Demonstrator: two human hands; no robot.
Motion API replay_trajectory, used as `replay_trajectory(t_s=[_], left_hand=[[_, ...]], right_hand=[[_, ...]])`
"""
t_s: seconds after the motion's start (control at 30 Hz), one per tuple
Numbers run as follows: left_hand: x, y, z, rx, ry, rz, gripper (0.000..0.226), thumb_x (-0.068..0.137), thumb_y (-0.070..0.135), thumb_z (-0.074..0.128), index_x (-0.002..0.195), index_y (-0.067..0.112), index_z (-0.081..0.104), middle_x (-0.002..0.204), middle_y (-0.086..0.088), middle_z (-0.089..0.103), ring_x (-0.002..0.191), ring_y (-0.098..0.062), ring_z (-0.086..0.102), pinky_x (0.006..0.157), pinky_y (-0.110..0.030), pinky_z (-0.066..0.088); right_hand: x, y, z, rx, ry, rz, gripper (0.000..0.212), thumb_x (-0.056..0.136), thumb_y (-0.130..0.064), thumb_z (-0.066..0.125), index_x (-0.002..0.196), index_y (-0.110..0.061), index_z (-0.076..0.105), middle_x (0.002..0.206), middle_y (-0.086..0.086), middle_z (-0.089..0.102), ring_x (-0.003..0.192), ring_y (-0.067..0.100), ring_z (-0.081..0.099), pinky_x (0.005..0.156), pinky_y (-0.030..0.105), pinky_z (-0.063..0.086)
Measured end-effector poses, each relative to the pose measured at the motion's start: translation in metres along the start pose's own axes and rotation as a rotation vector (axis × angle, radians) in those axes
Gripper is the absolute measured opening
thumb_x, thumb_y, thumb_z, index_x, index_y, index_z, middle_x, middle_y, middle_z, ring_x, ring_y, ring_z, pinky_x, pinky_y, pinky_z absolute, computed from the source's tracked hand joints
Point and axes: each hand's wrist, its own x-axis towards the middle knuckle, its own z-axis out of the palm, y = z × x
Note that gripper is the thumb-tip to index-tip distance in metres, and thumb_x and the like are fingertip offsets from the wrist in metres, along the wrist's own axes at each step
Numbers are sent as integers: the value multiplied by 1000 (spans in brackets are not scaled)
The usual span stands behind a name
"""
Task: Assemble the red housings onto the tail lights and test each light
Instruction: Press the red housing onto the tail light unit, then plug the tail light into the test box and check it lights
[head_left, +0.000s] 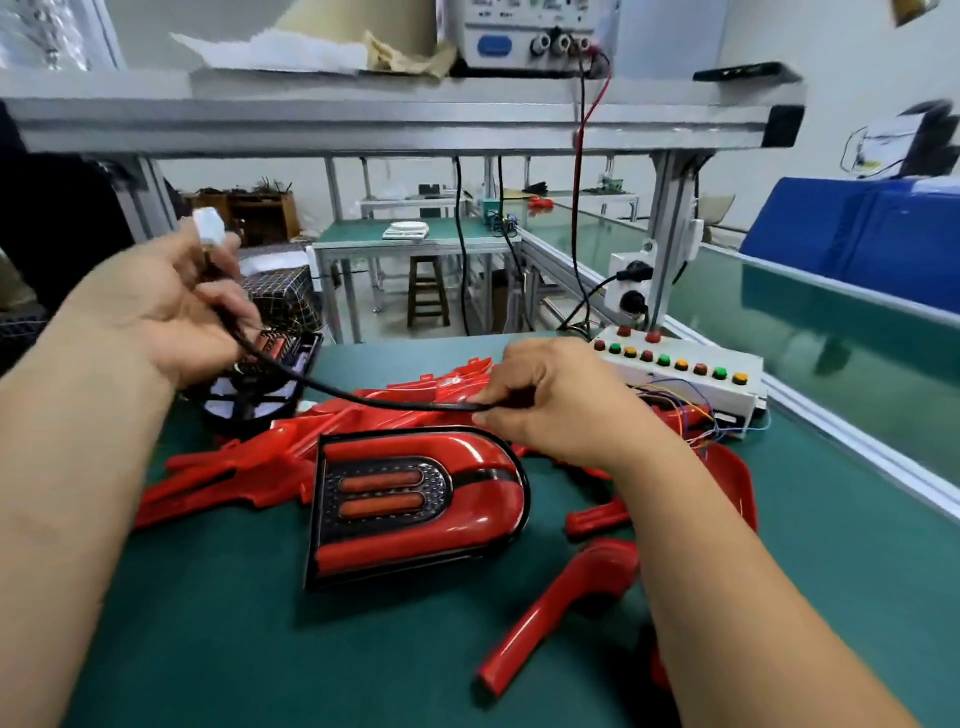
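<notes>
A red and black tail light lies flat on the green mat in front of me. Its black cable runs up between my hands. My left hand holds the cable's upper end, and the white connector sticks out above the fingers. My right hand pinches the cable lower down, just above the light. Behind the light lies a pile of red housings. More red housing pieces lie at the right under my right forearm.
A white test box with rows of red, green and yellow buttons and loose wires sits at the mat's back right. A black tail light part sits at back left. A power supply stands on the shelf above, with red and black leads hanging down.
</notes>
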Motion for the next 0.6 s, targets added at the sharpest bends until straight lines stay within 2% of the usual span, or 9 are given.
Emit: replay_trajectory(t_s=[0.07, 0.1, 0.17, 0.23, 0.3, 0.37, 0.43, 0.53, 0.6], left_hand=[[9, 1, -12, -15, -80, 112, 31, 77, 55, 66, 67, 26, 70, 58, 17, 53, 38, 1, 35, 39, -13, 35], [13, 1, -17, 28, -116, 194, 31, 71, 60, 68, 67, 29, 69, 56, 16, 51, 39, 0, 35, 41, -13, 34], [18, -1, -19, 149, -124, 377, 29, 80, 61, 64, 73, 32, 65, 59, 15, 48, 45, -1, 36, 49, -15, 32], [17, -6, -11, 216, -63, 558, 30, 94, 56, 53, 79, 34, 66, 66, 15, 49, 53, -1, 38, 57, -19, 34], [4, -20, 12, 331, -46, 811, 23, 95, 54, 54, 89, 37, 68, 75, 17, 55, 64, 1, 45, 69, -21, 40], [-16, -42, 42, 480, -127, 1008, 16, 96, 50, 54, 98, 42, 68, 82, 20, 61, 74, 6, 51, 75, -11, 42], [-28, -61, 64, 698, -180, 1072, 15, 97, 45, 54, 108, 42, 64, 93, 16, 63, 82, 8, 55, 77, -9, 43], [-37, -80, 76, 923, -191, 982, 28, 92, 41, 55, 116, 29, 65, 89, 12, 61, 80, -5, 52, 83, -32, 46], [-39, -90, 82, 1047, -223, 895, 24, 89, 46, 50, 107, 38, 64, 79, 16, 58, 81, -15, 53, 89, -45, 44]], right_hand=[[-1, 0, -1, -16, -56, 17, 15, 80, -11, 77, 94, -13, 79, 80, -7, 64, 76, 5, 59, 73, 9, 44], [-2, 0, -3, 13, -67, 37, 19, 81, -13, 76, 101, -15, 77, 88, -3, 68, 80, 8, 61, 78, 13, 47], [-1, 4, -18, 191, 44, 151, 27, 84, -15, 74, 110, -21, 73, 98, -2, 70, 80, 11, 63, 79, 22, 52], [5, 13, -40, 320, 287, 272, 23, 86, -16, 72, 107, -25, 73, 85, -7, 71, 73, 6, 64, 70, 21, 51], [15, 21, -54, 145, 357, 356, 16, 87, -16, 69, 99, -24, 76, 76, -15, 69, 68, -4, 62, 65, 14, 47], [22, 28, -49, -193, 155, 411, 14, 88, -18, 63, 92, -19, 77, 80, -9, 70, 79, 6, 66, 72, 22, 51], [19, 37, -27, -491, -70, 489, 20, 90, -22, 54, 91, -18, 74, 90, 2, 69, 94, 24, 64, 87, 34, 47], [7, 50, 2, -712, -194, 577, 22, 89, -27, 49, 99, -24, 67, 103, 0, 64, 108, 26, 57, 107, 48, 24], [2, 58, 10, -732, -198, 595, 22, 87, -24, 49, 101, -24, 65, 99, -1, 61, 107, 26, 56, 110, 52, 14]])
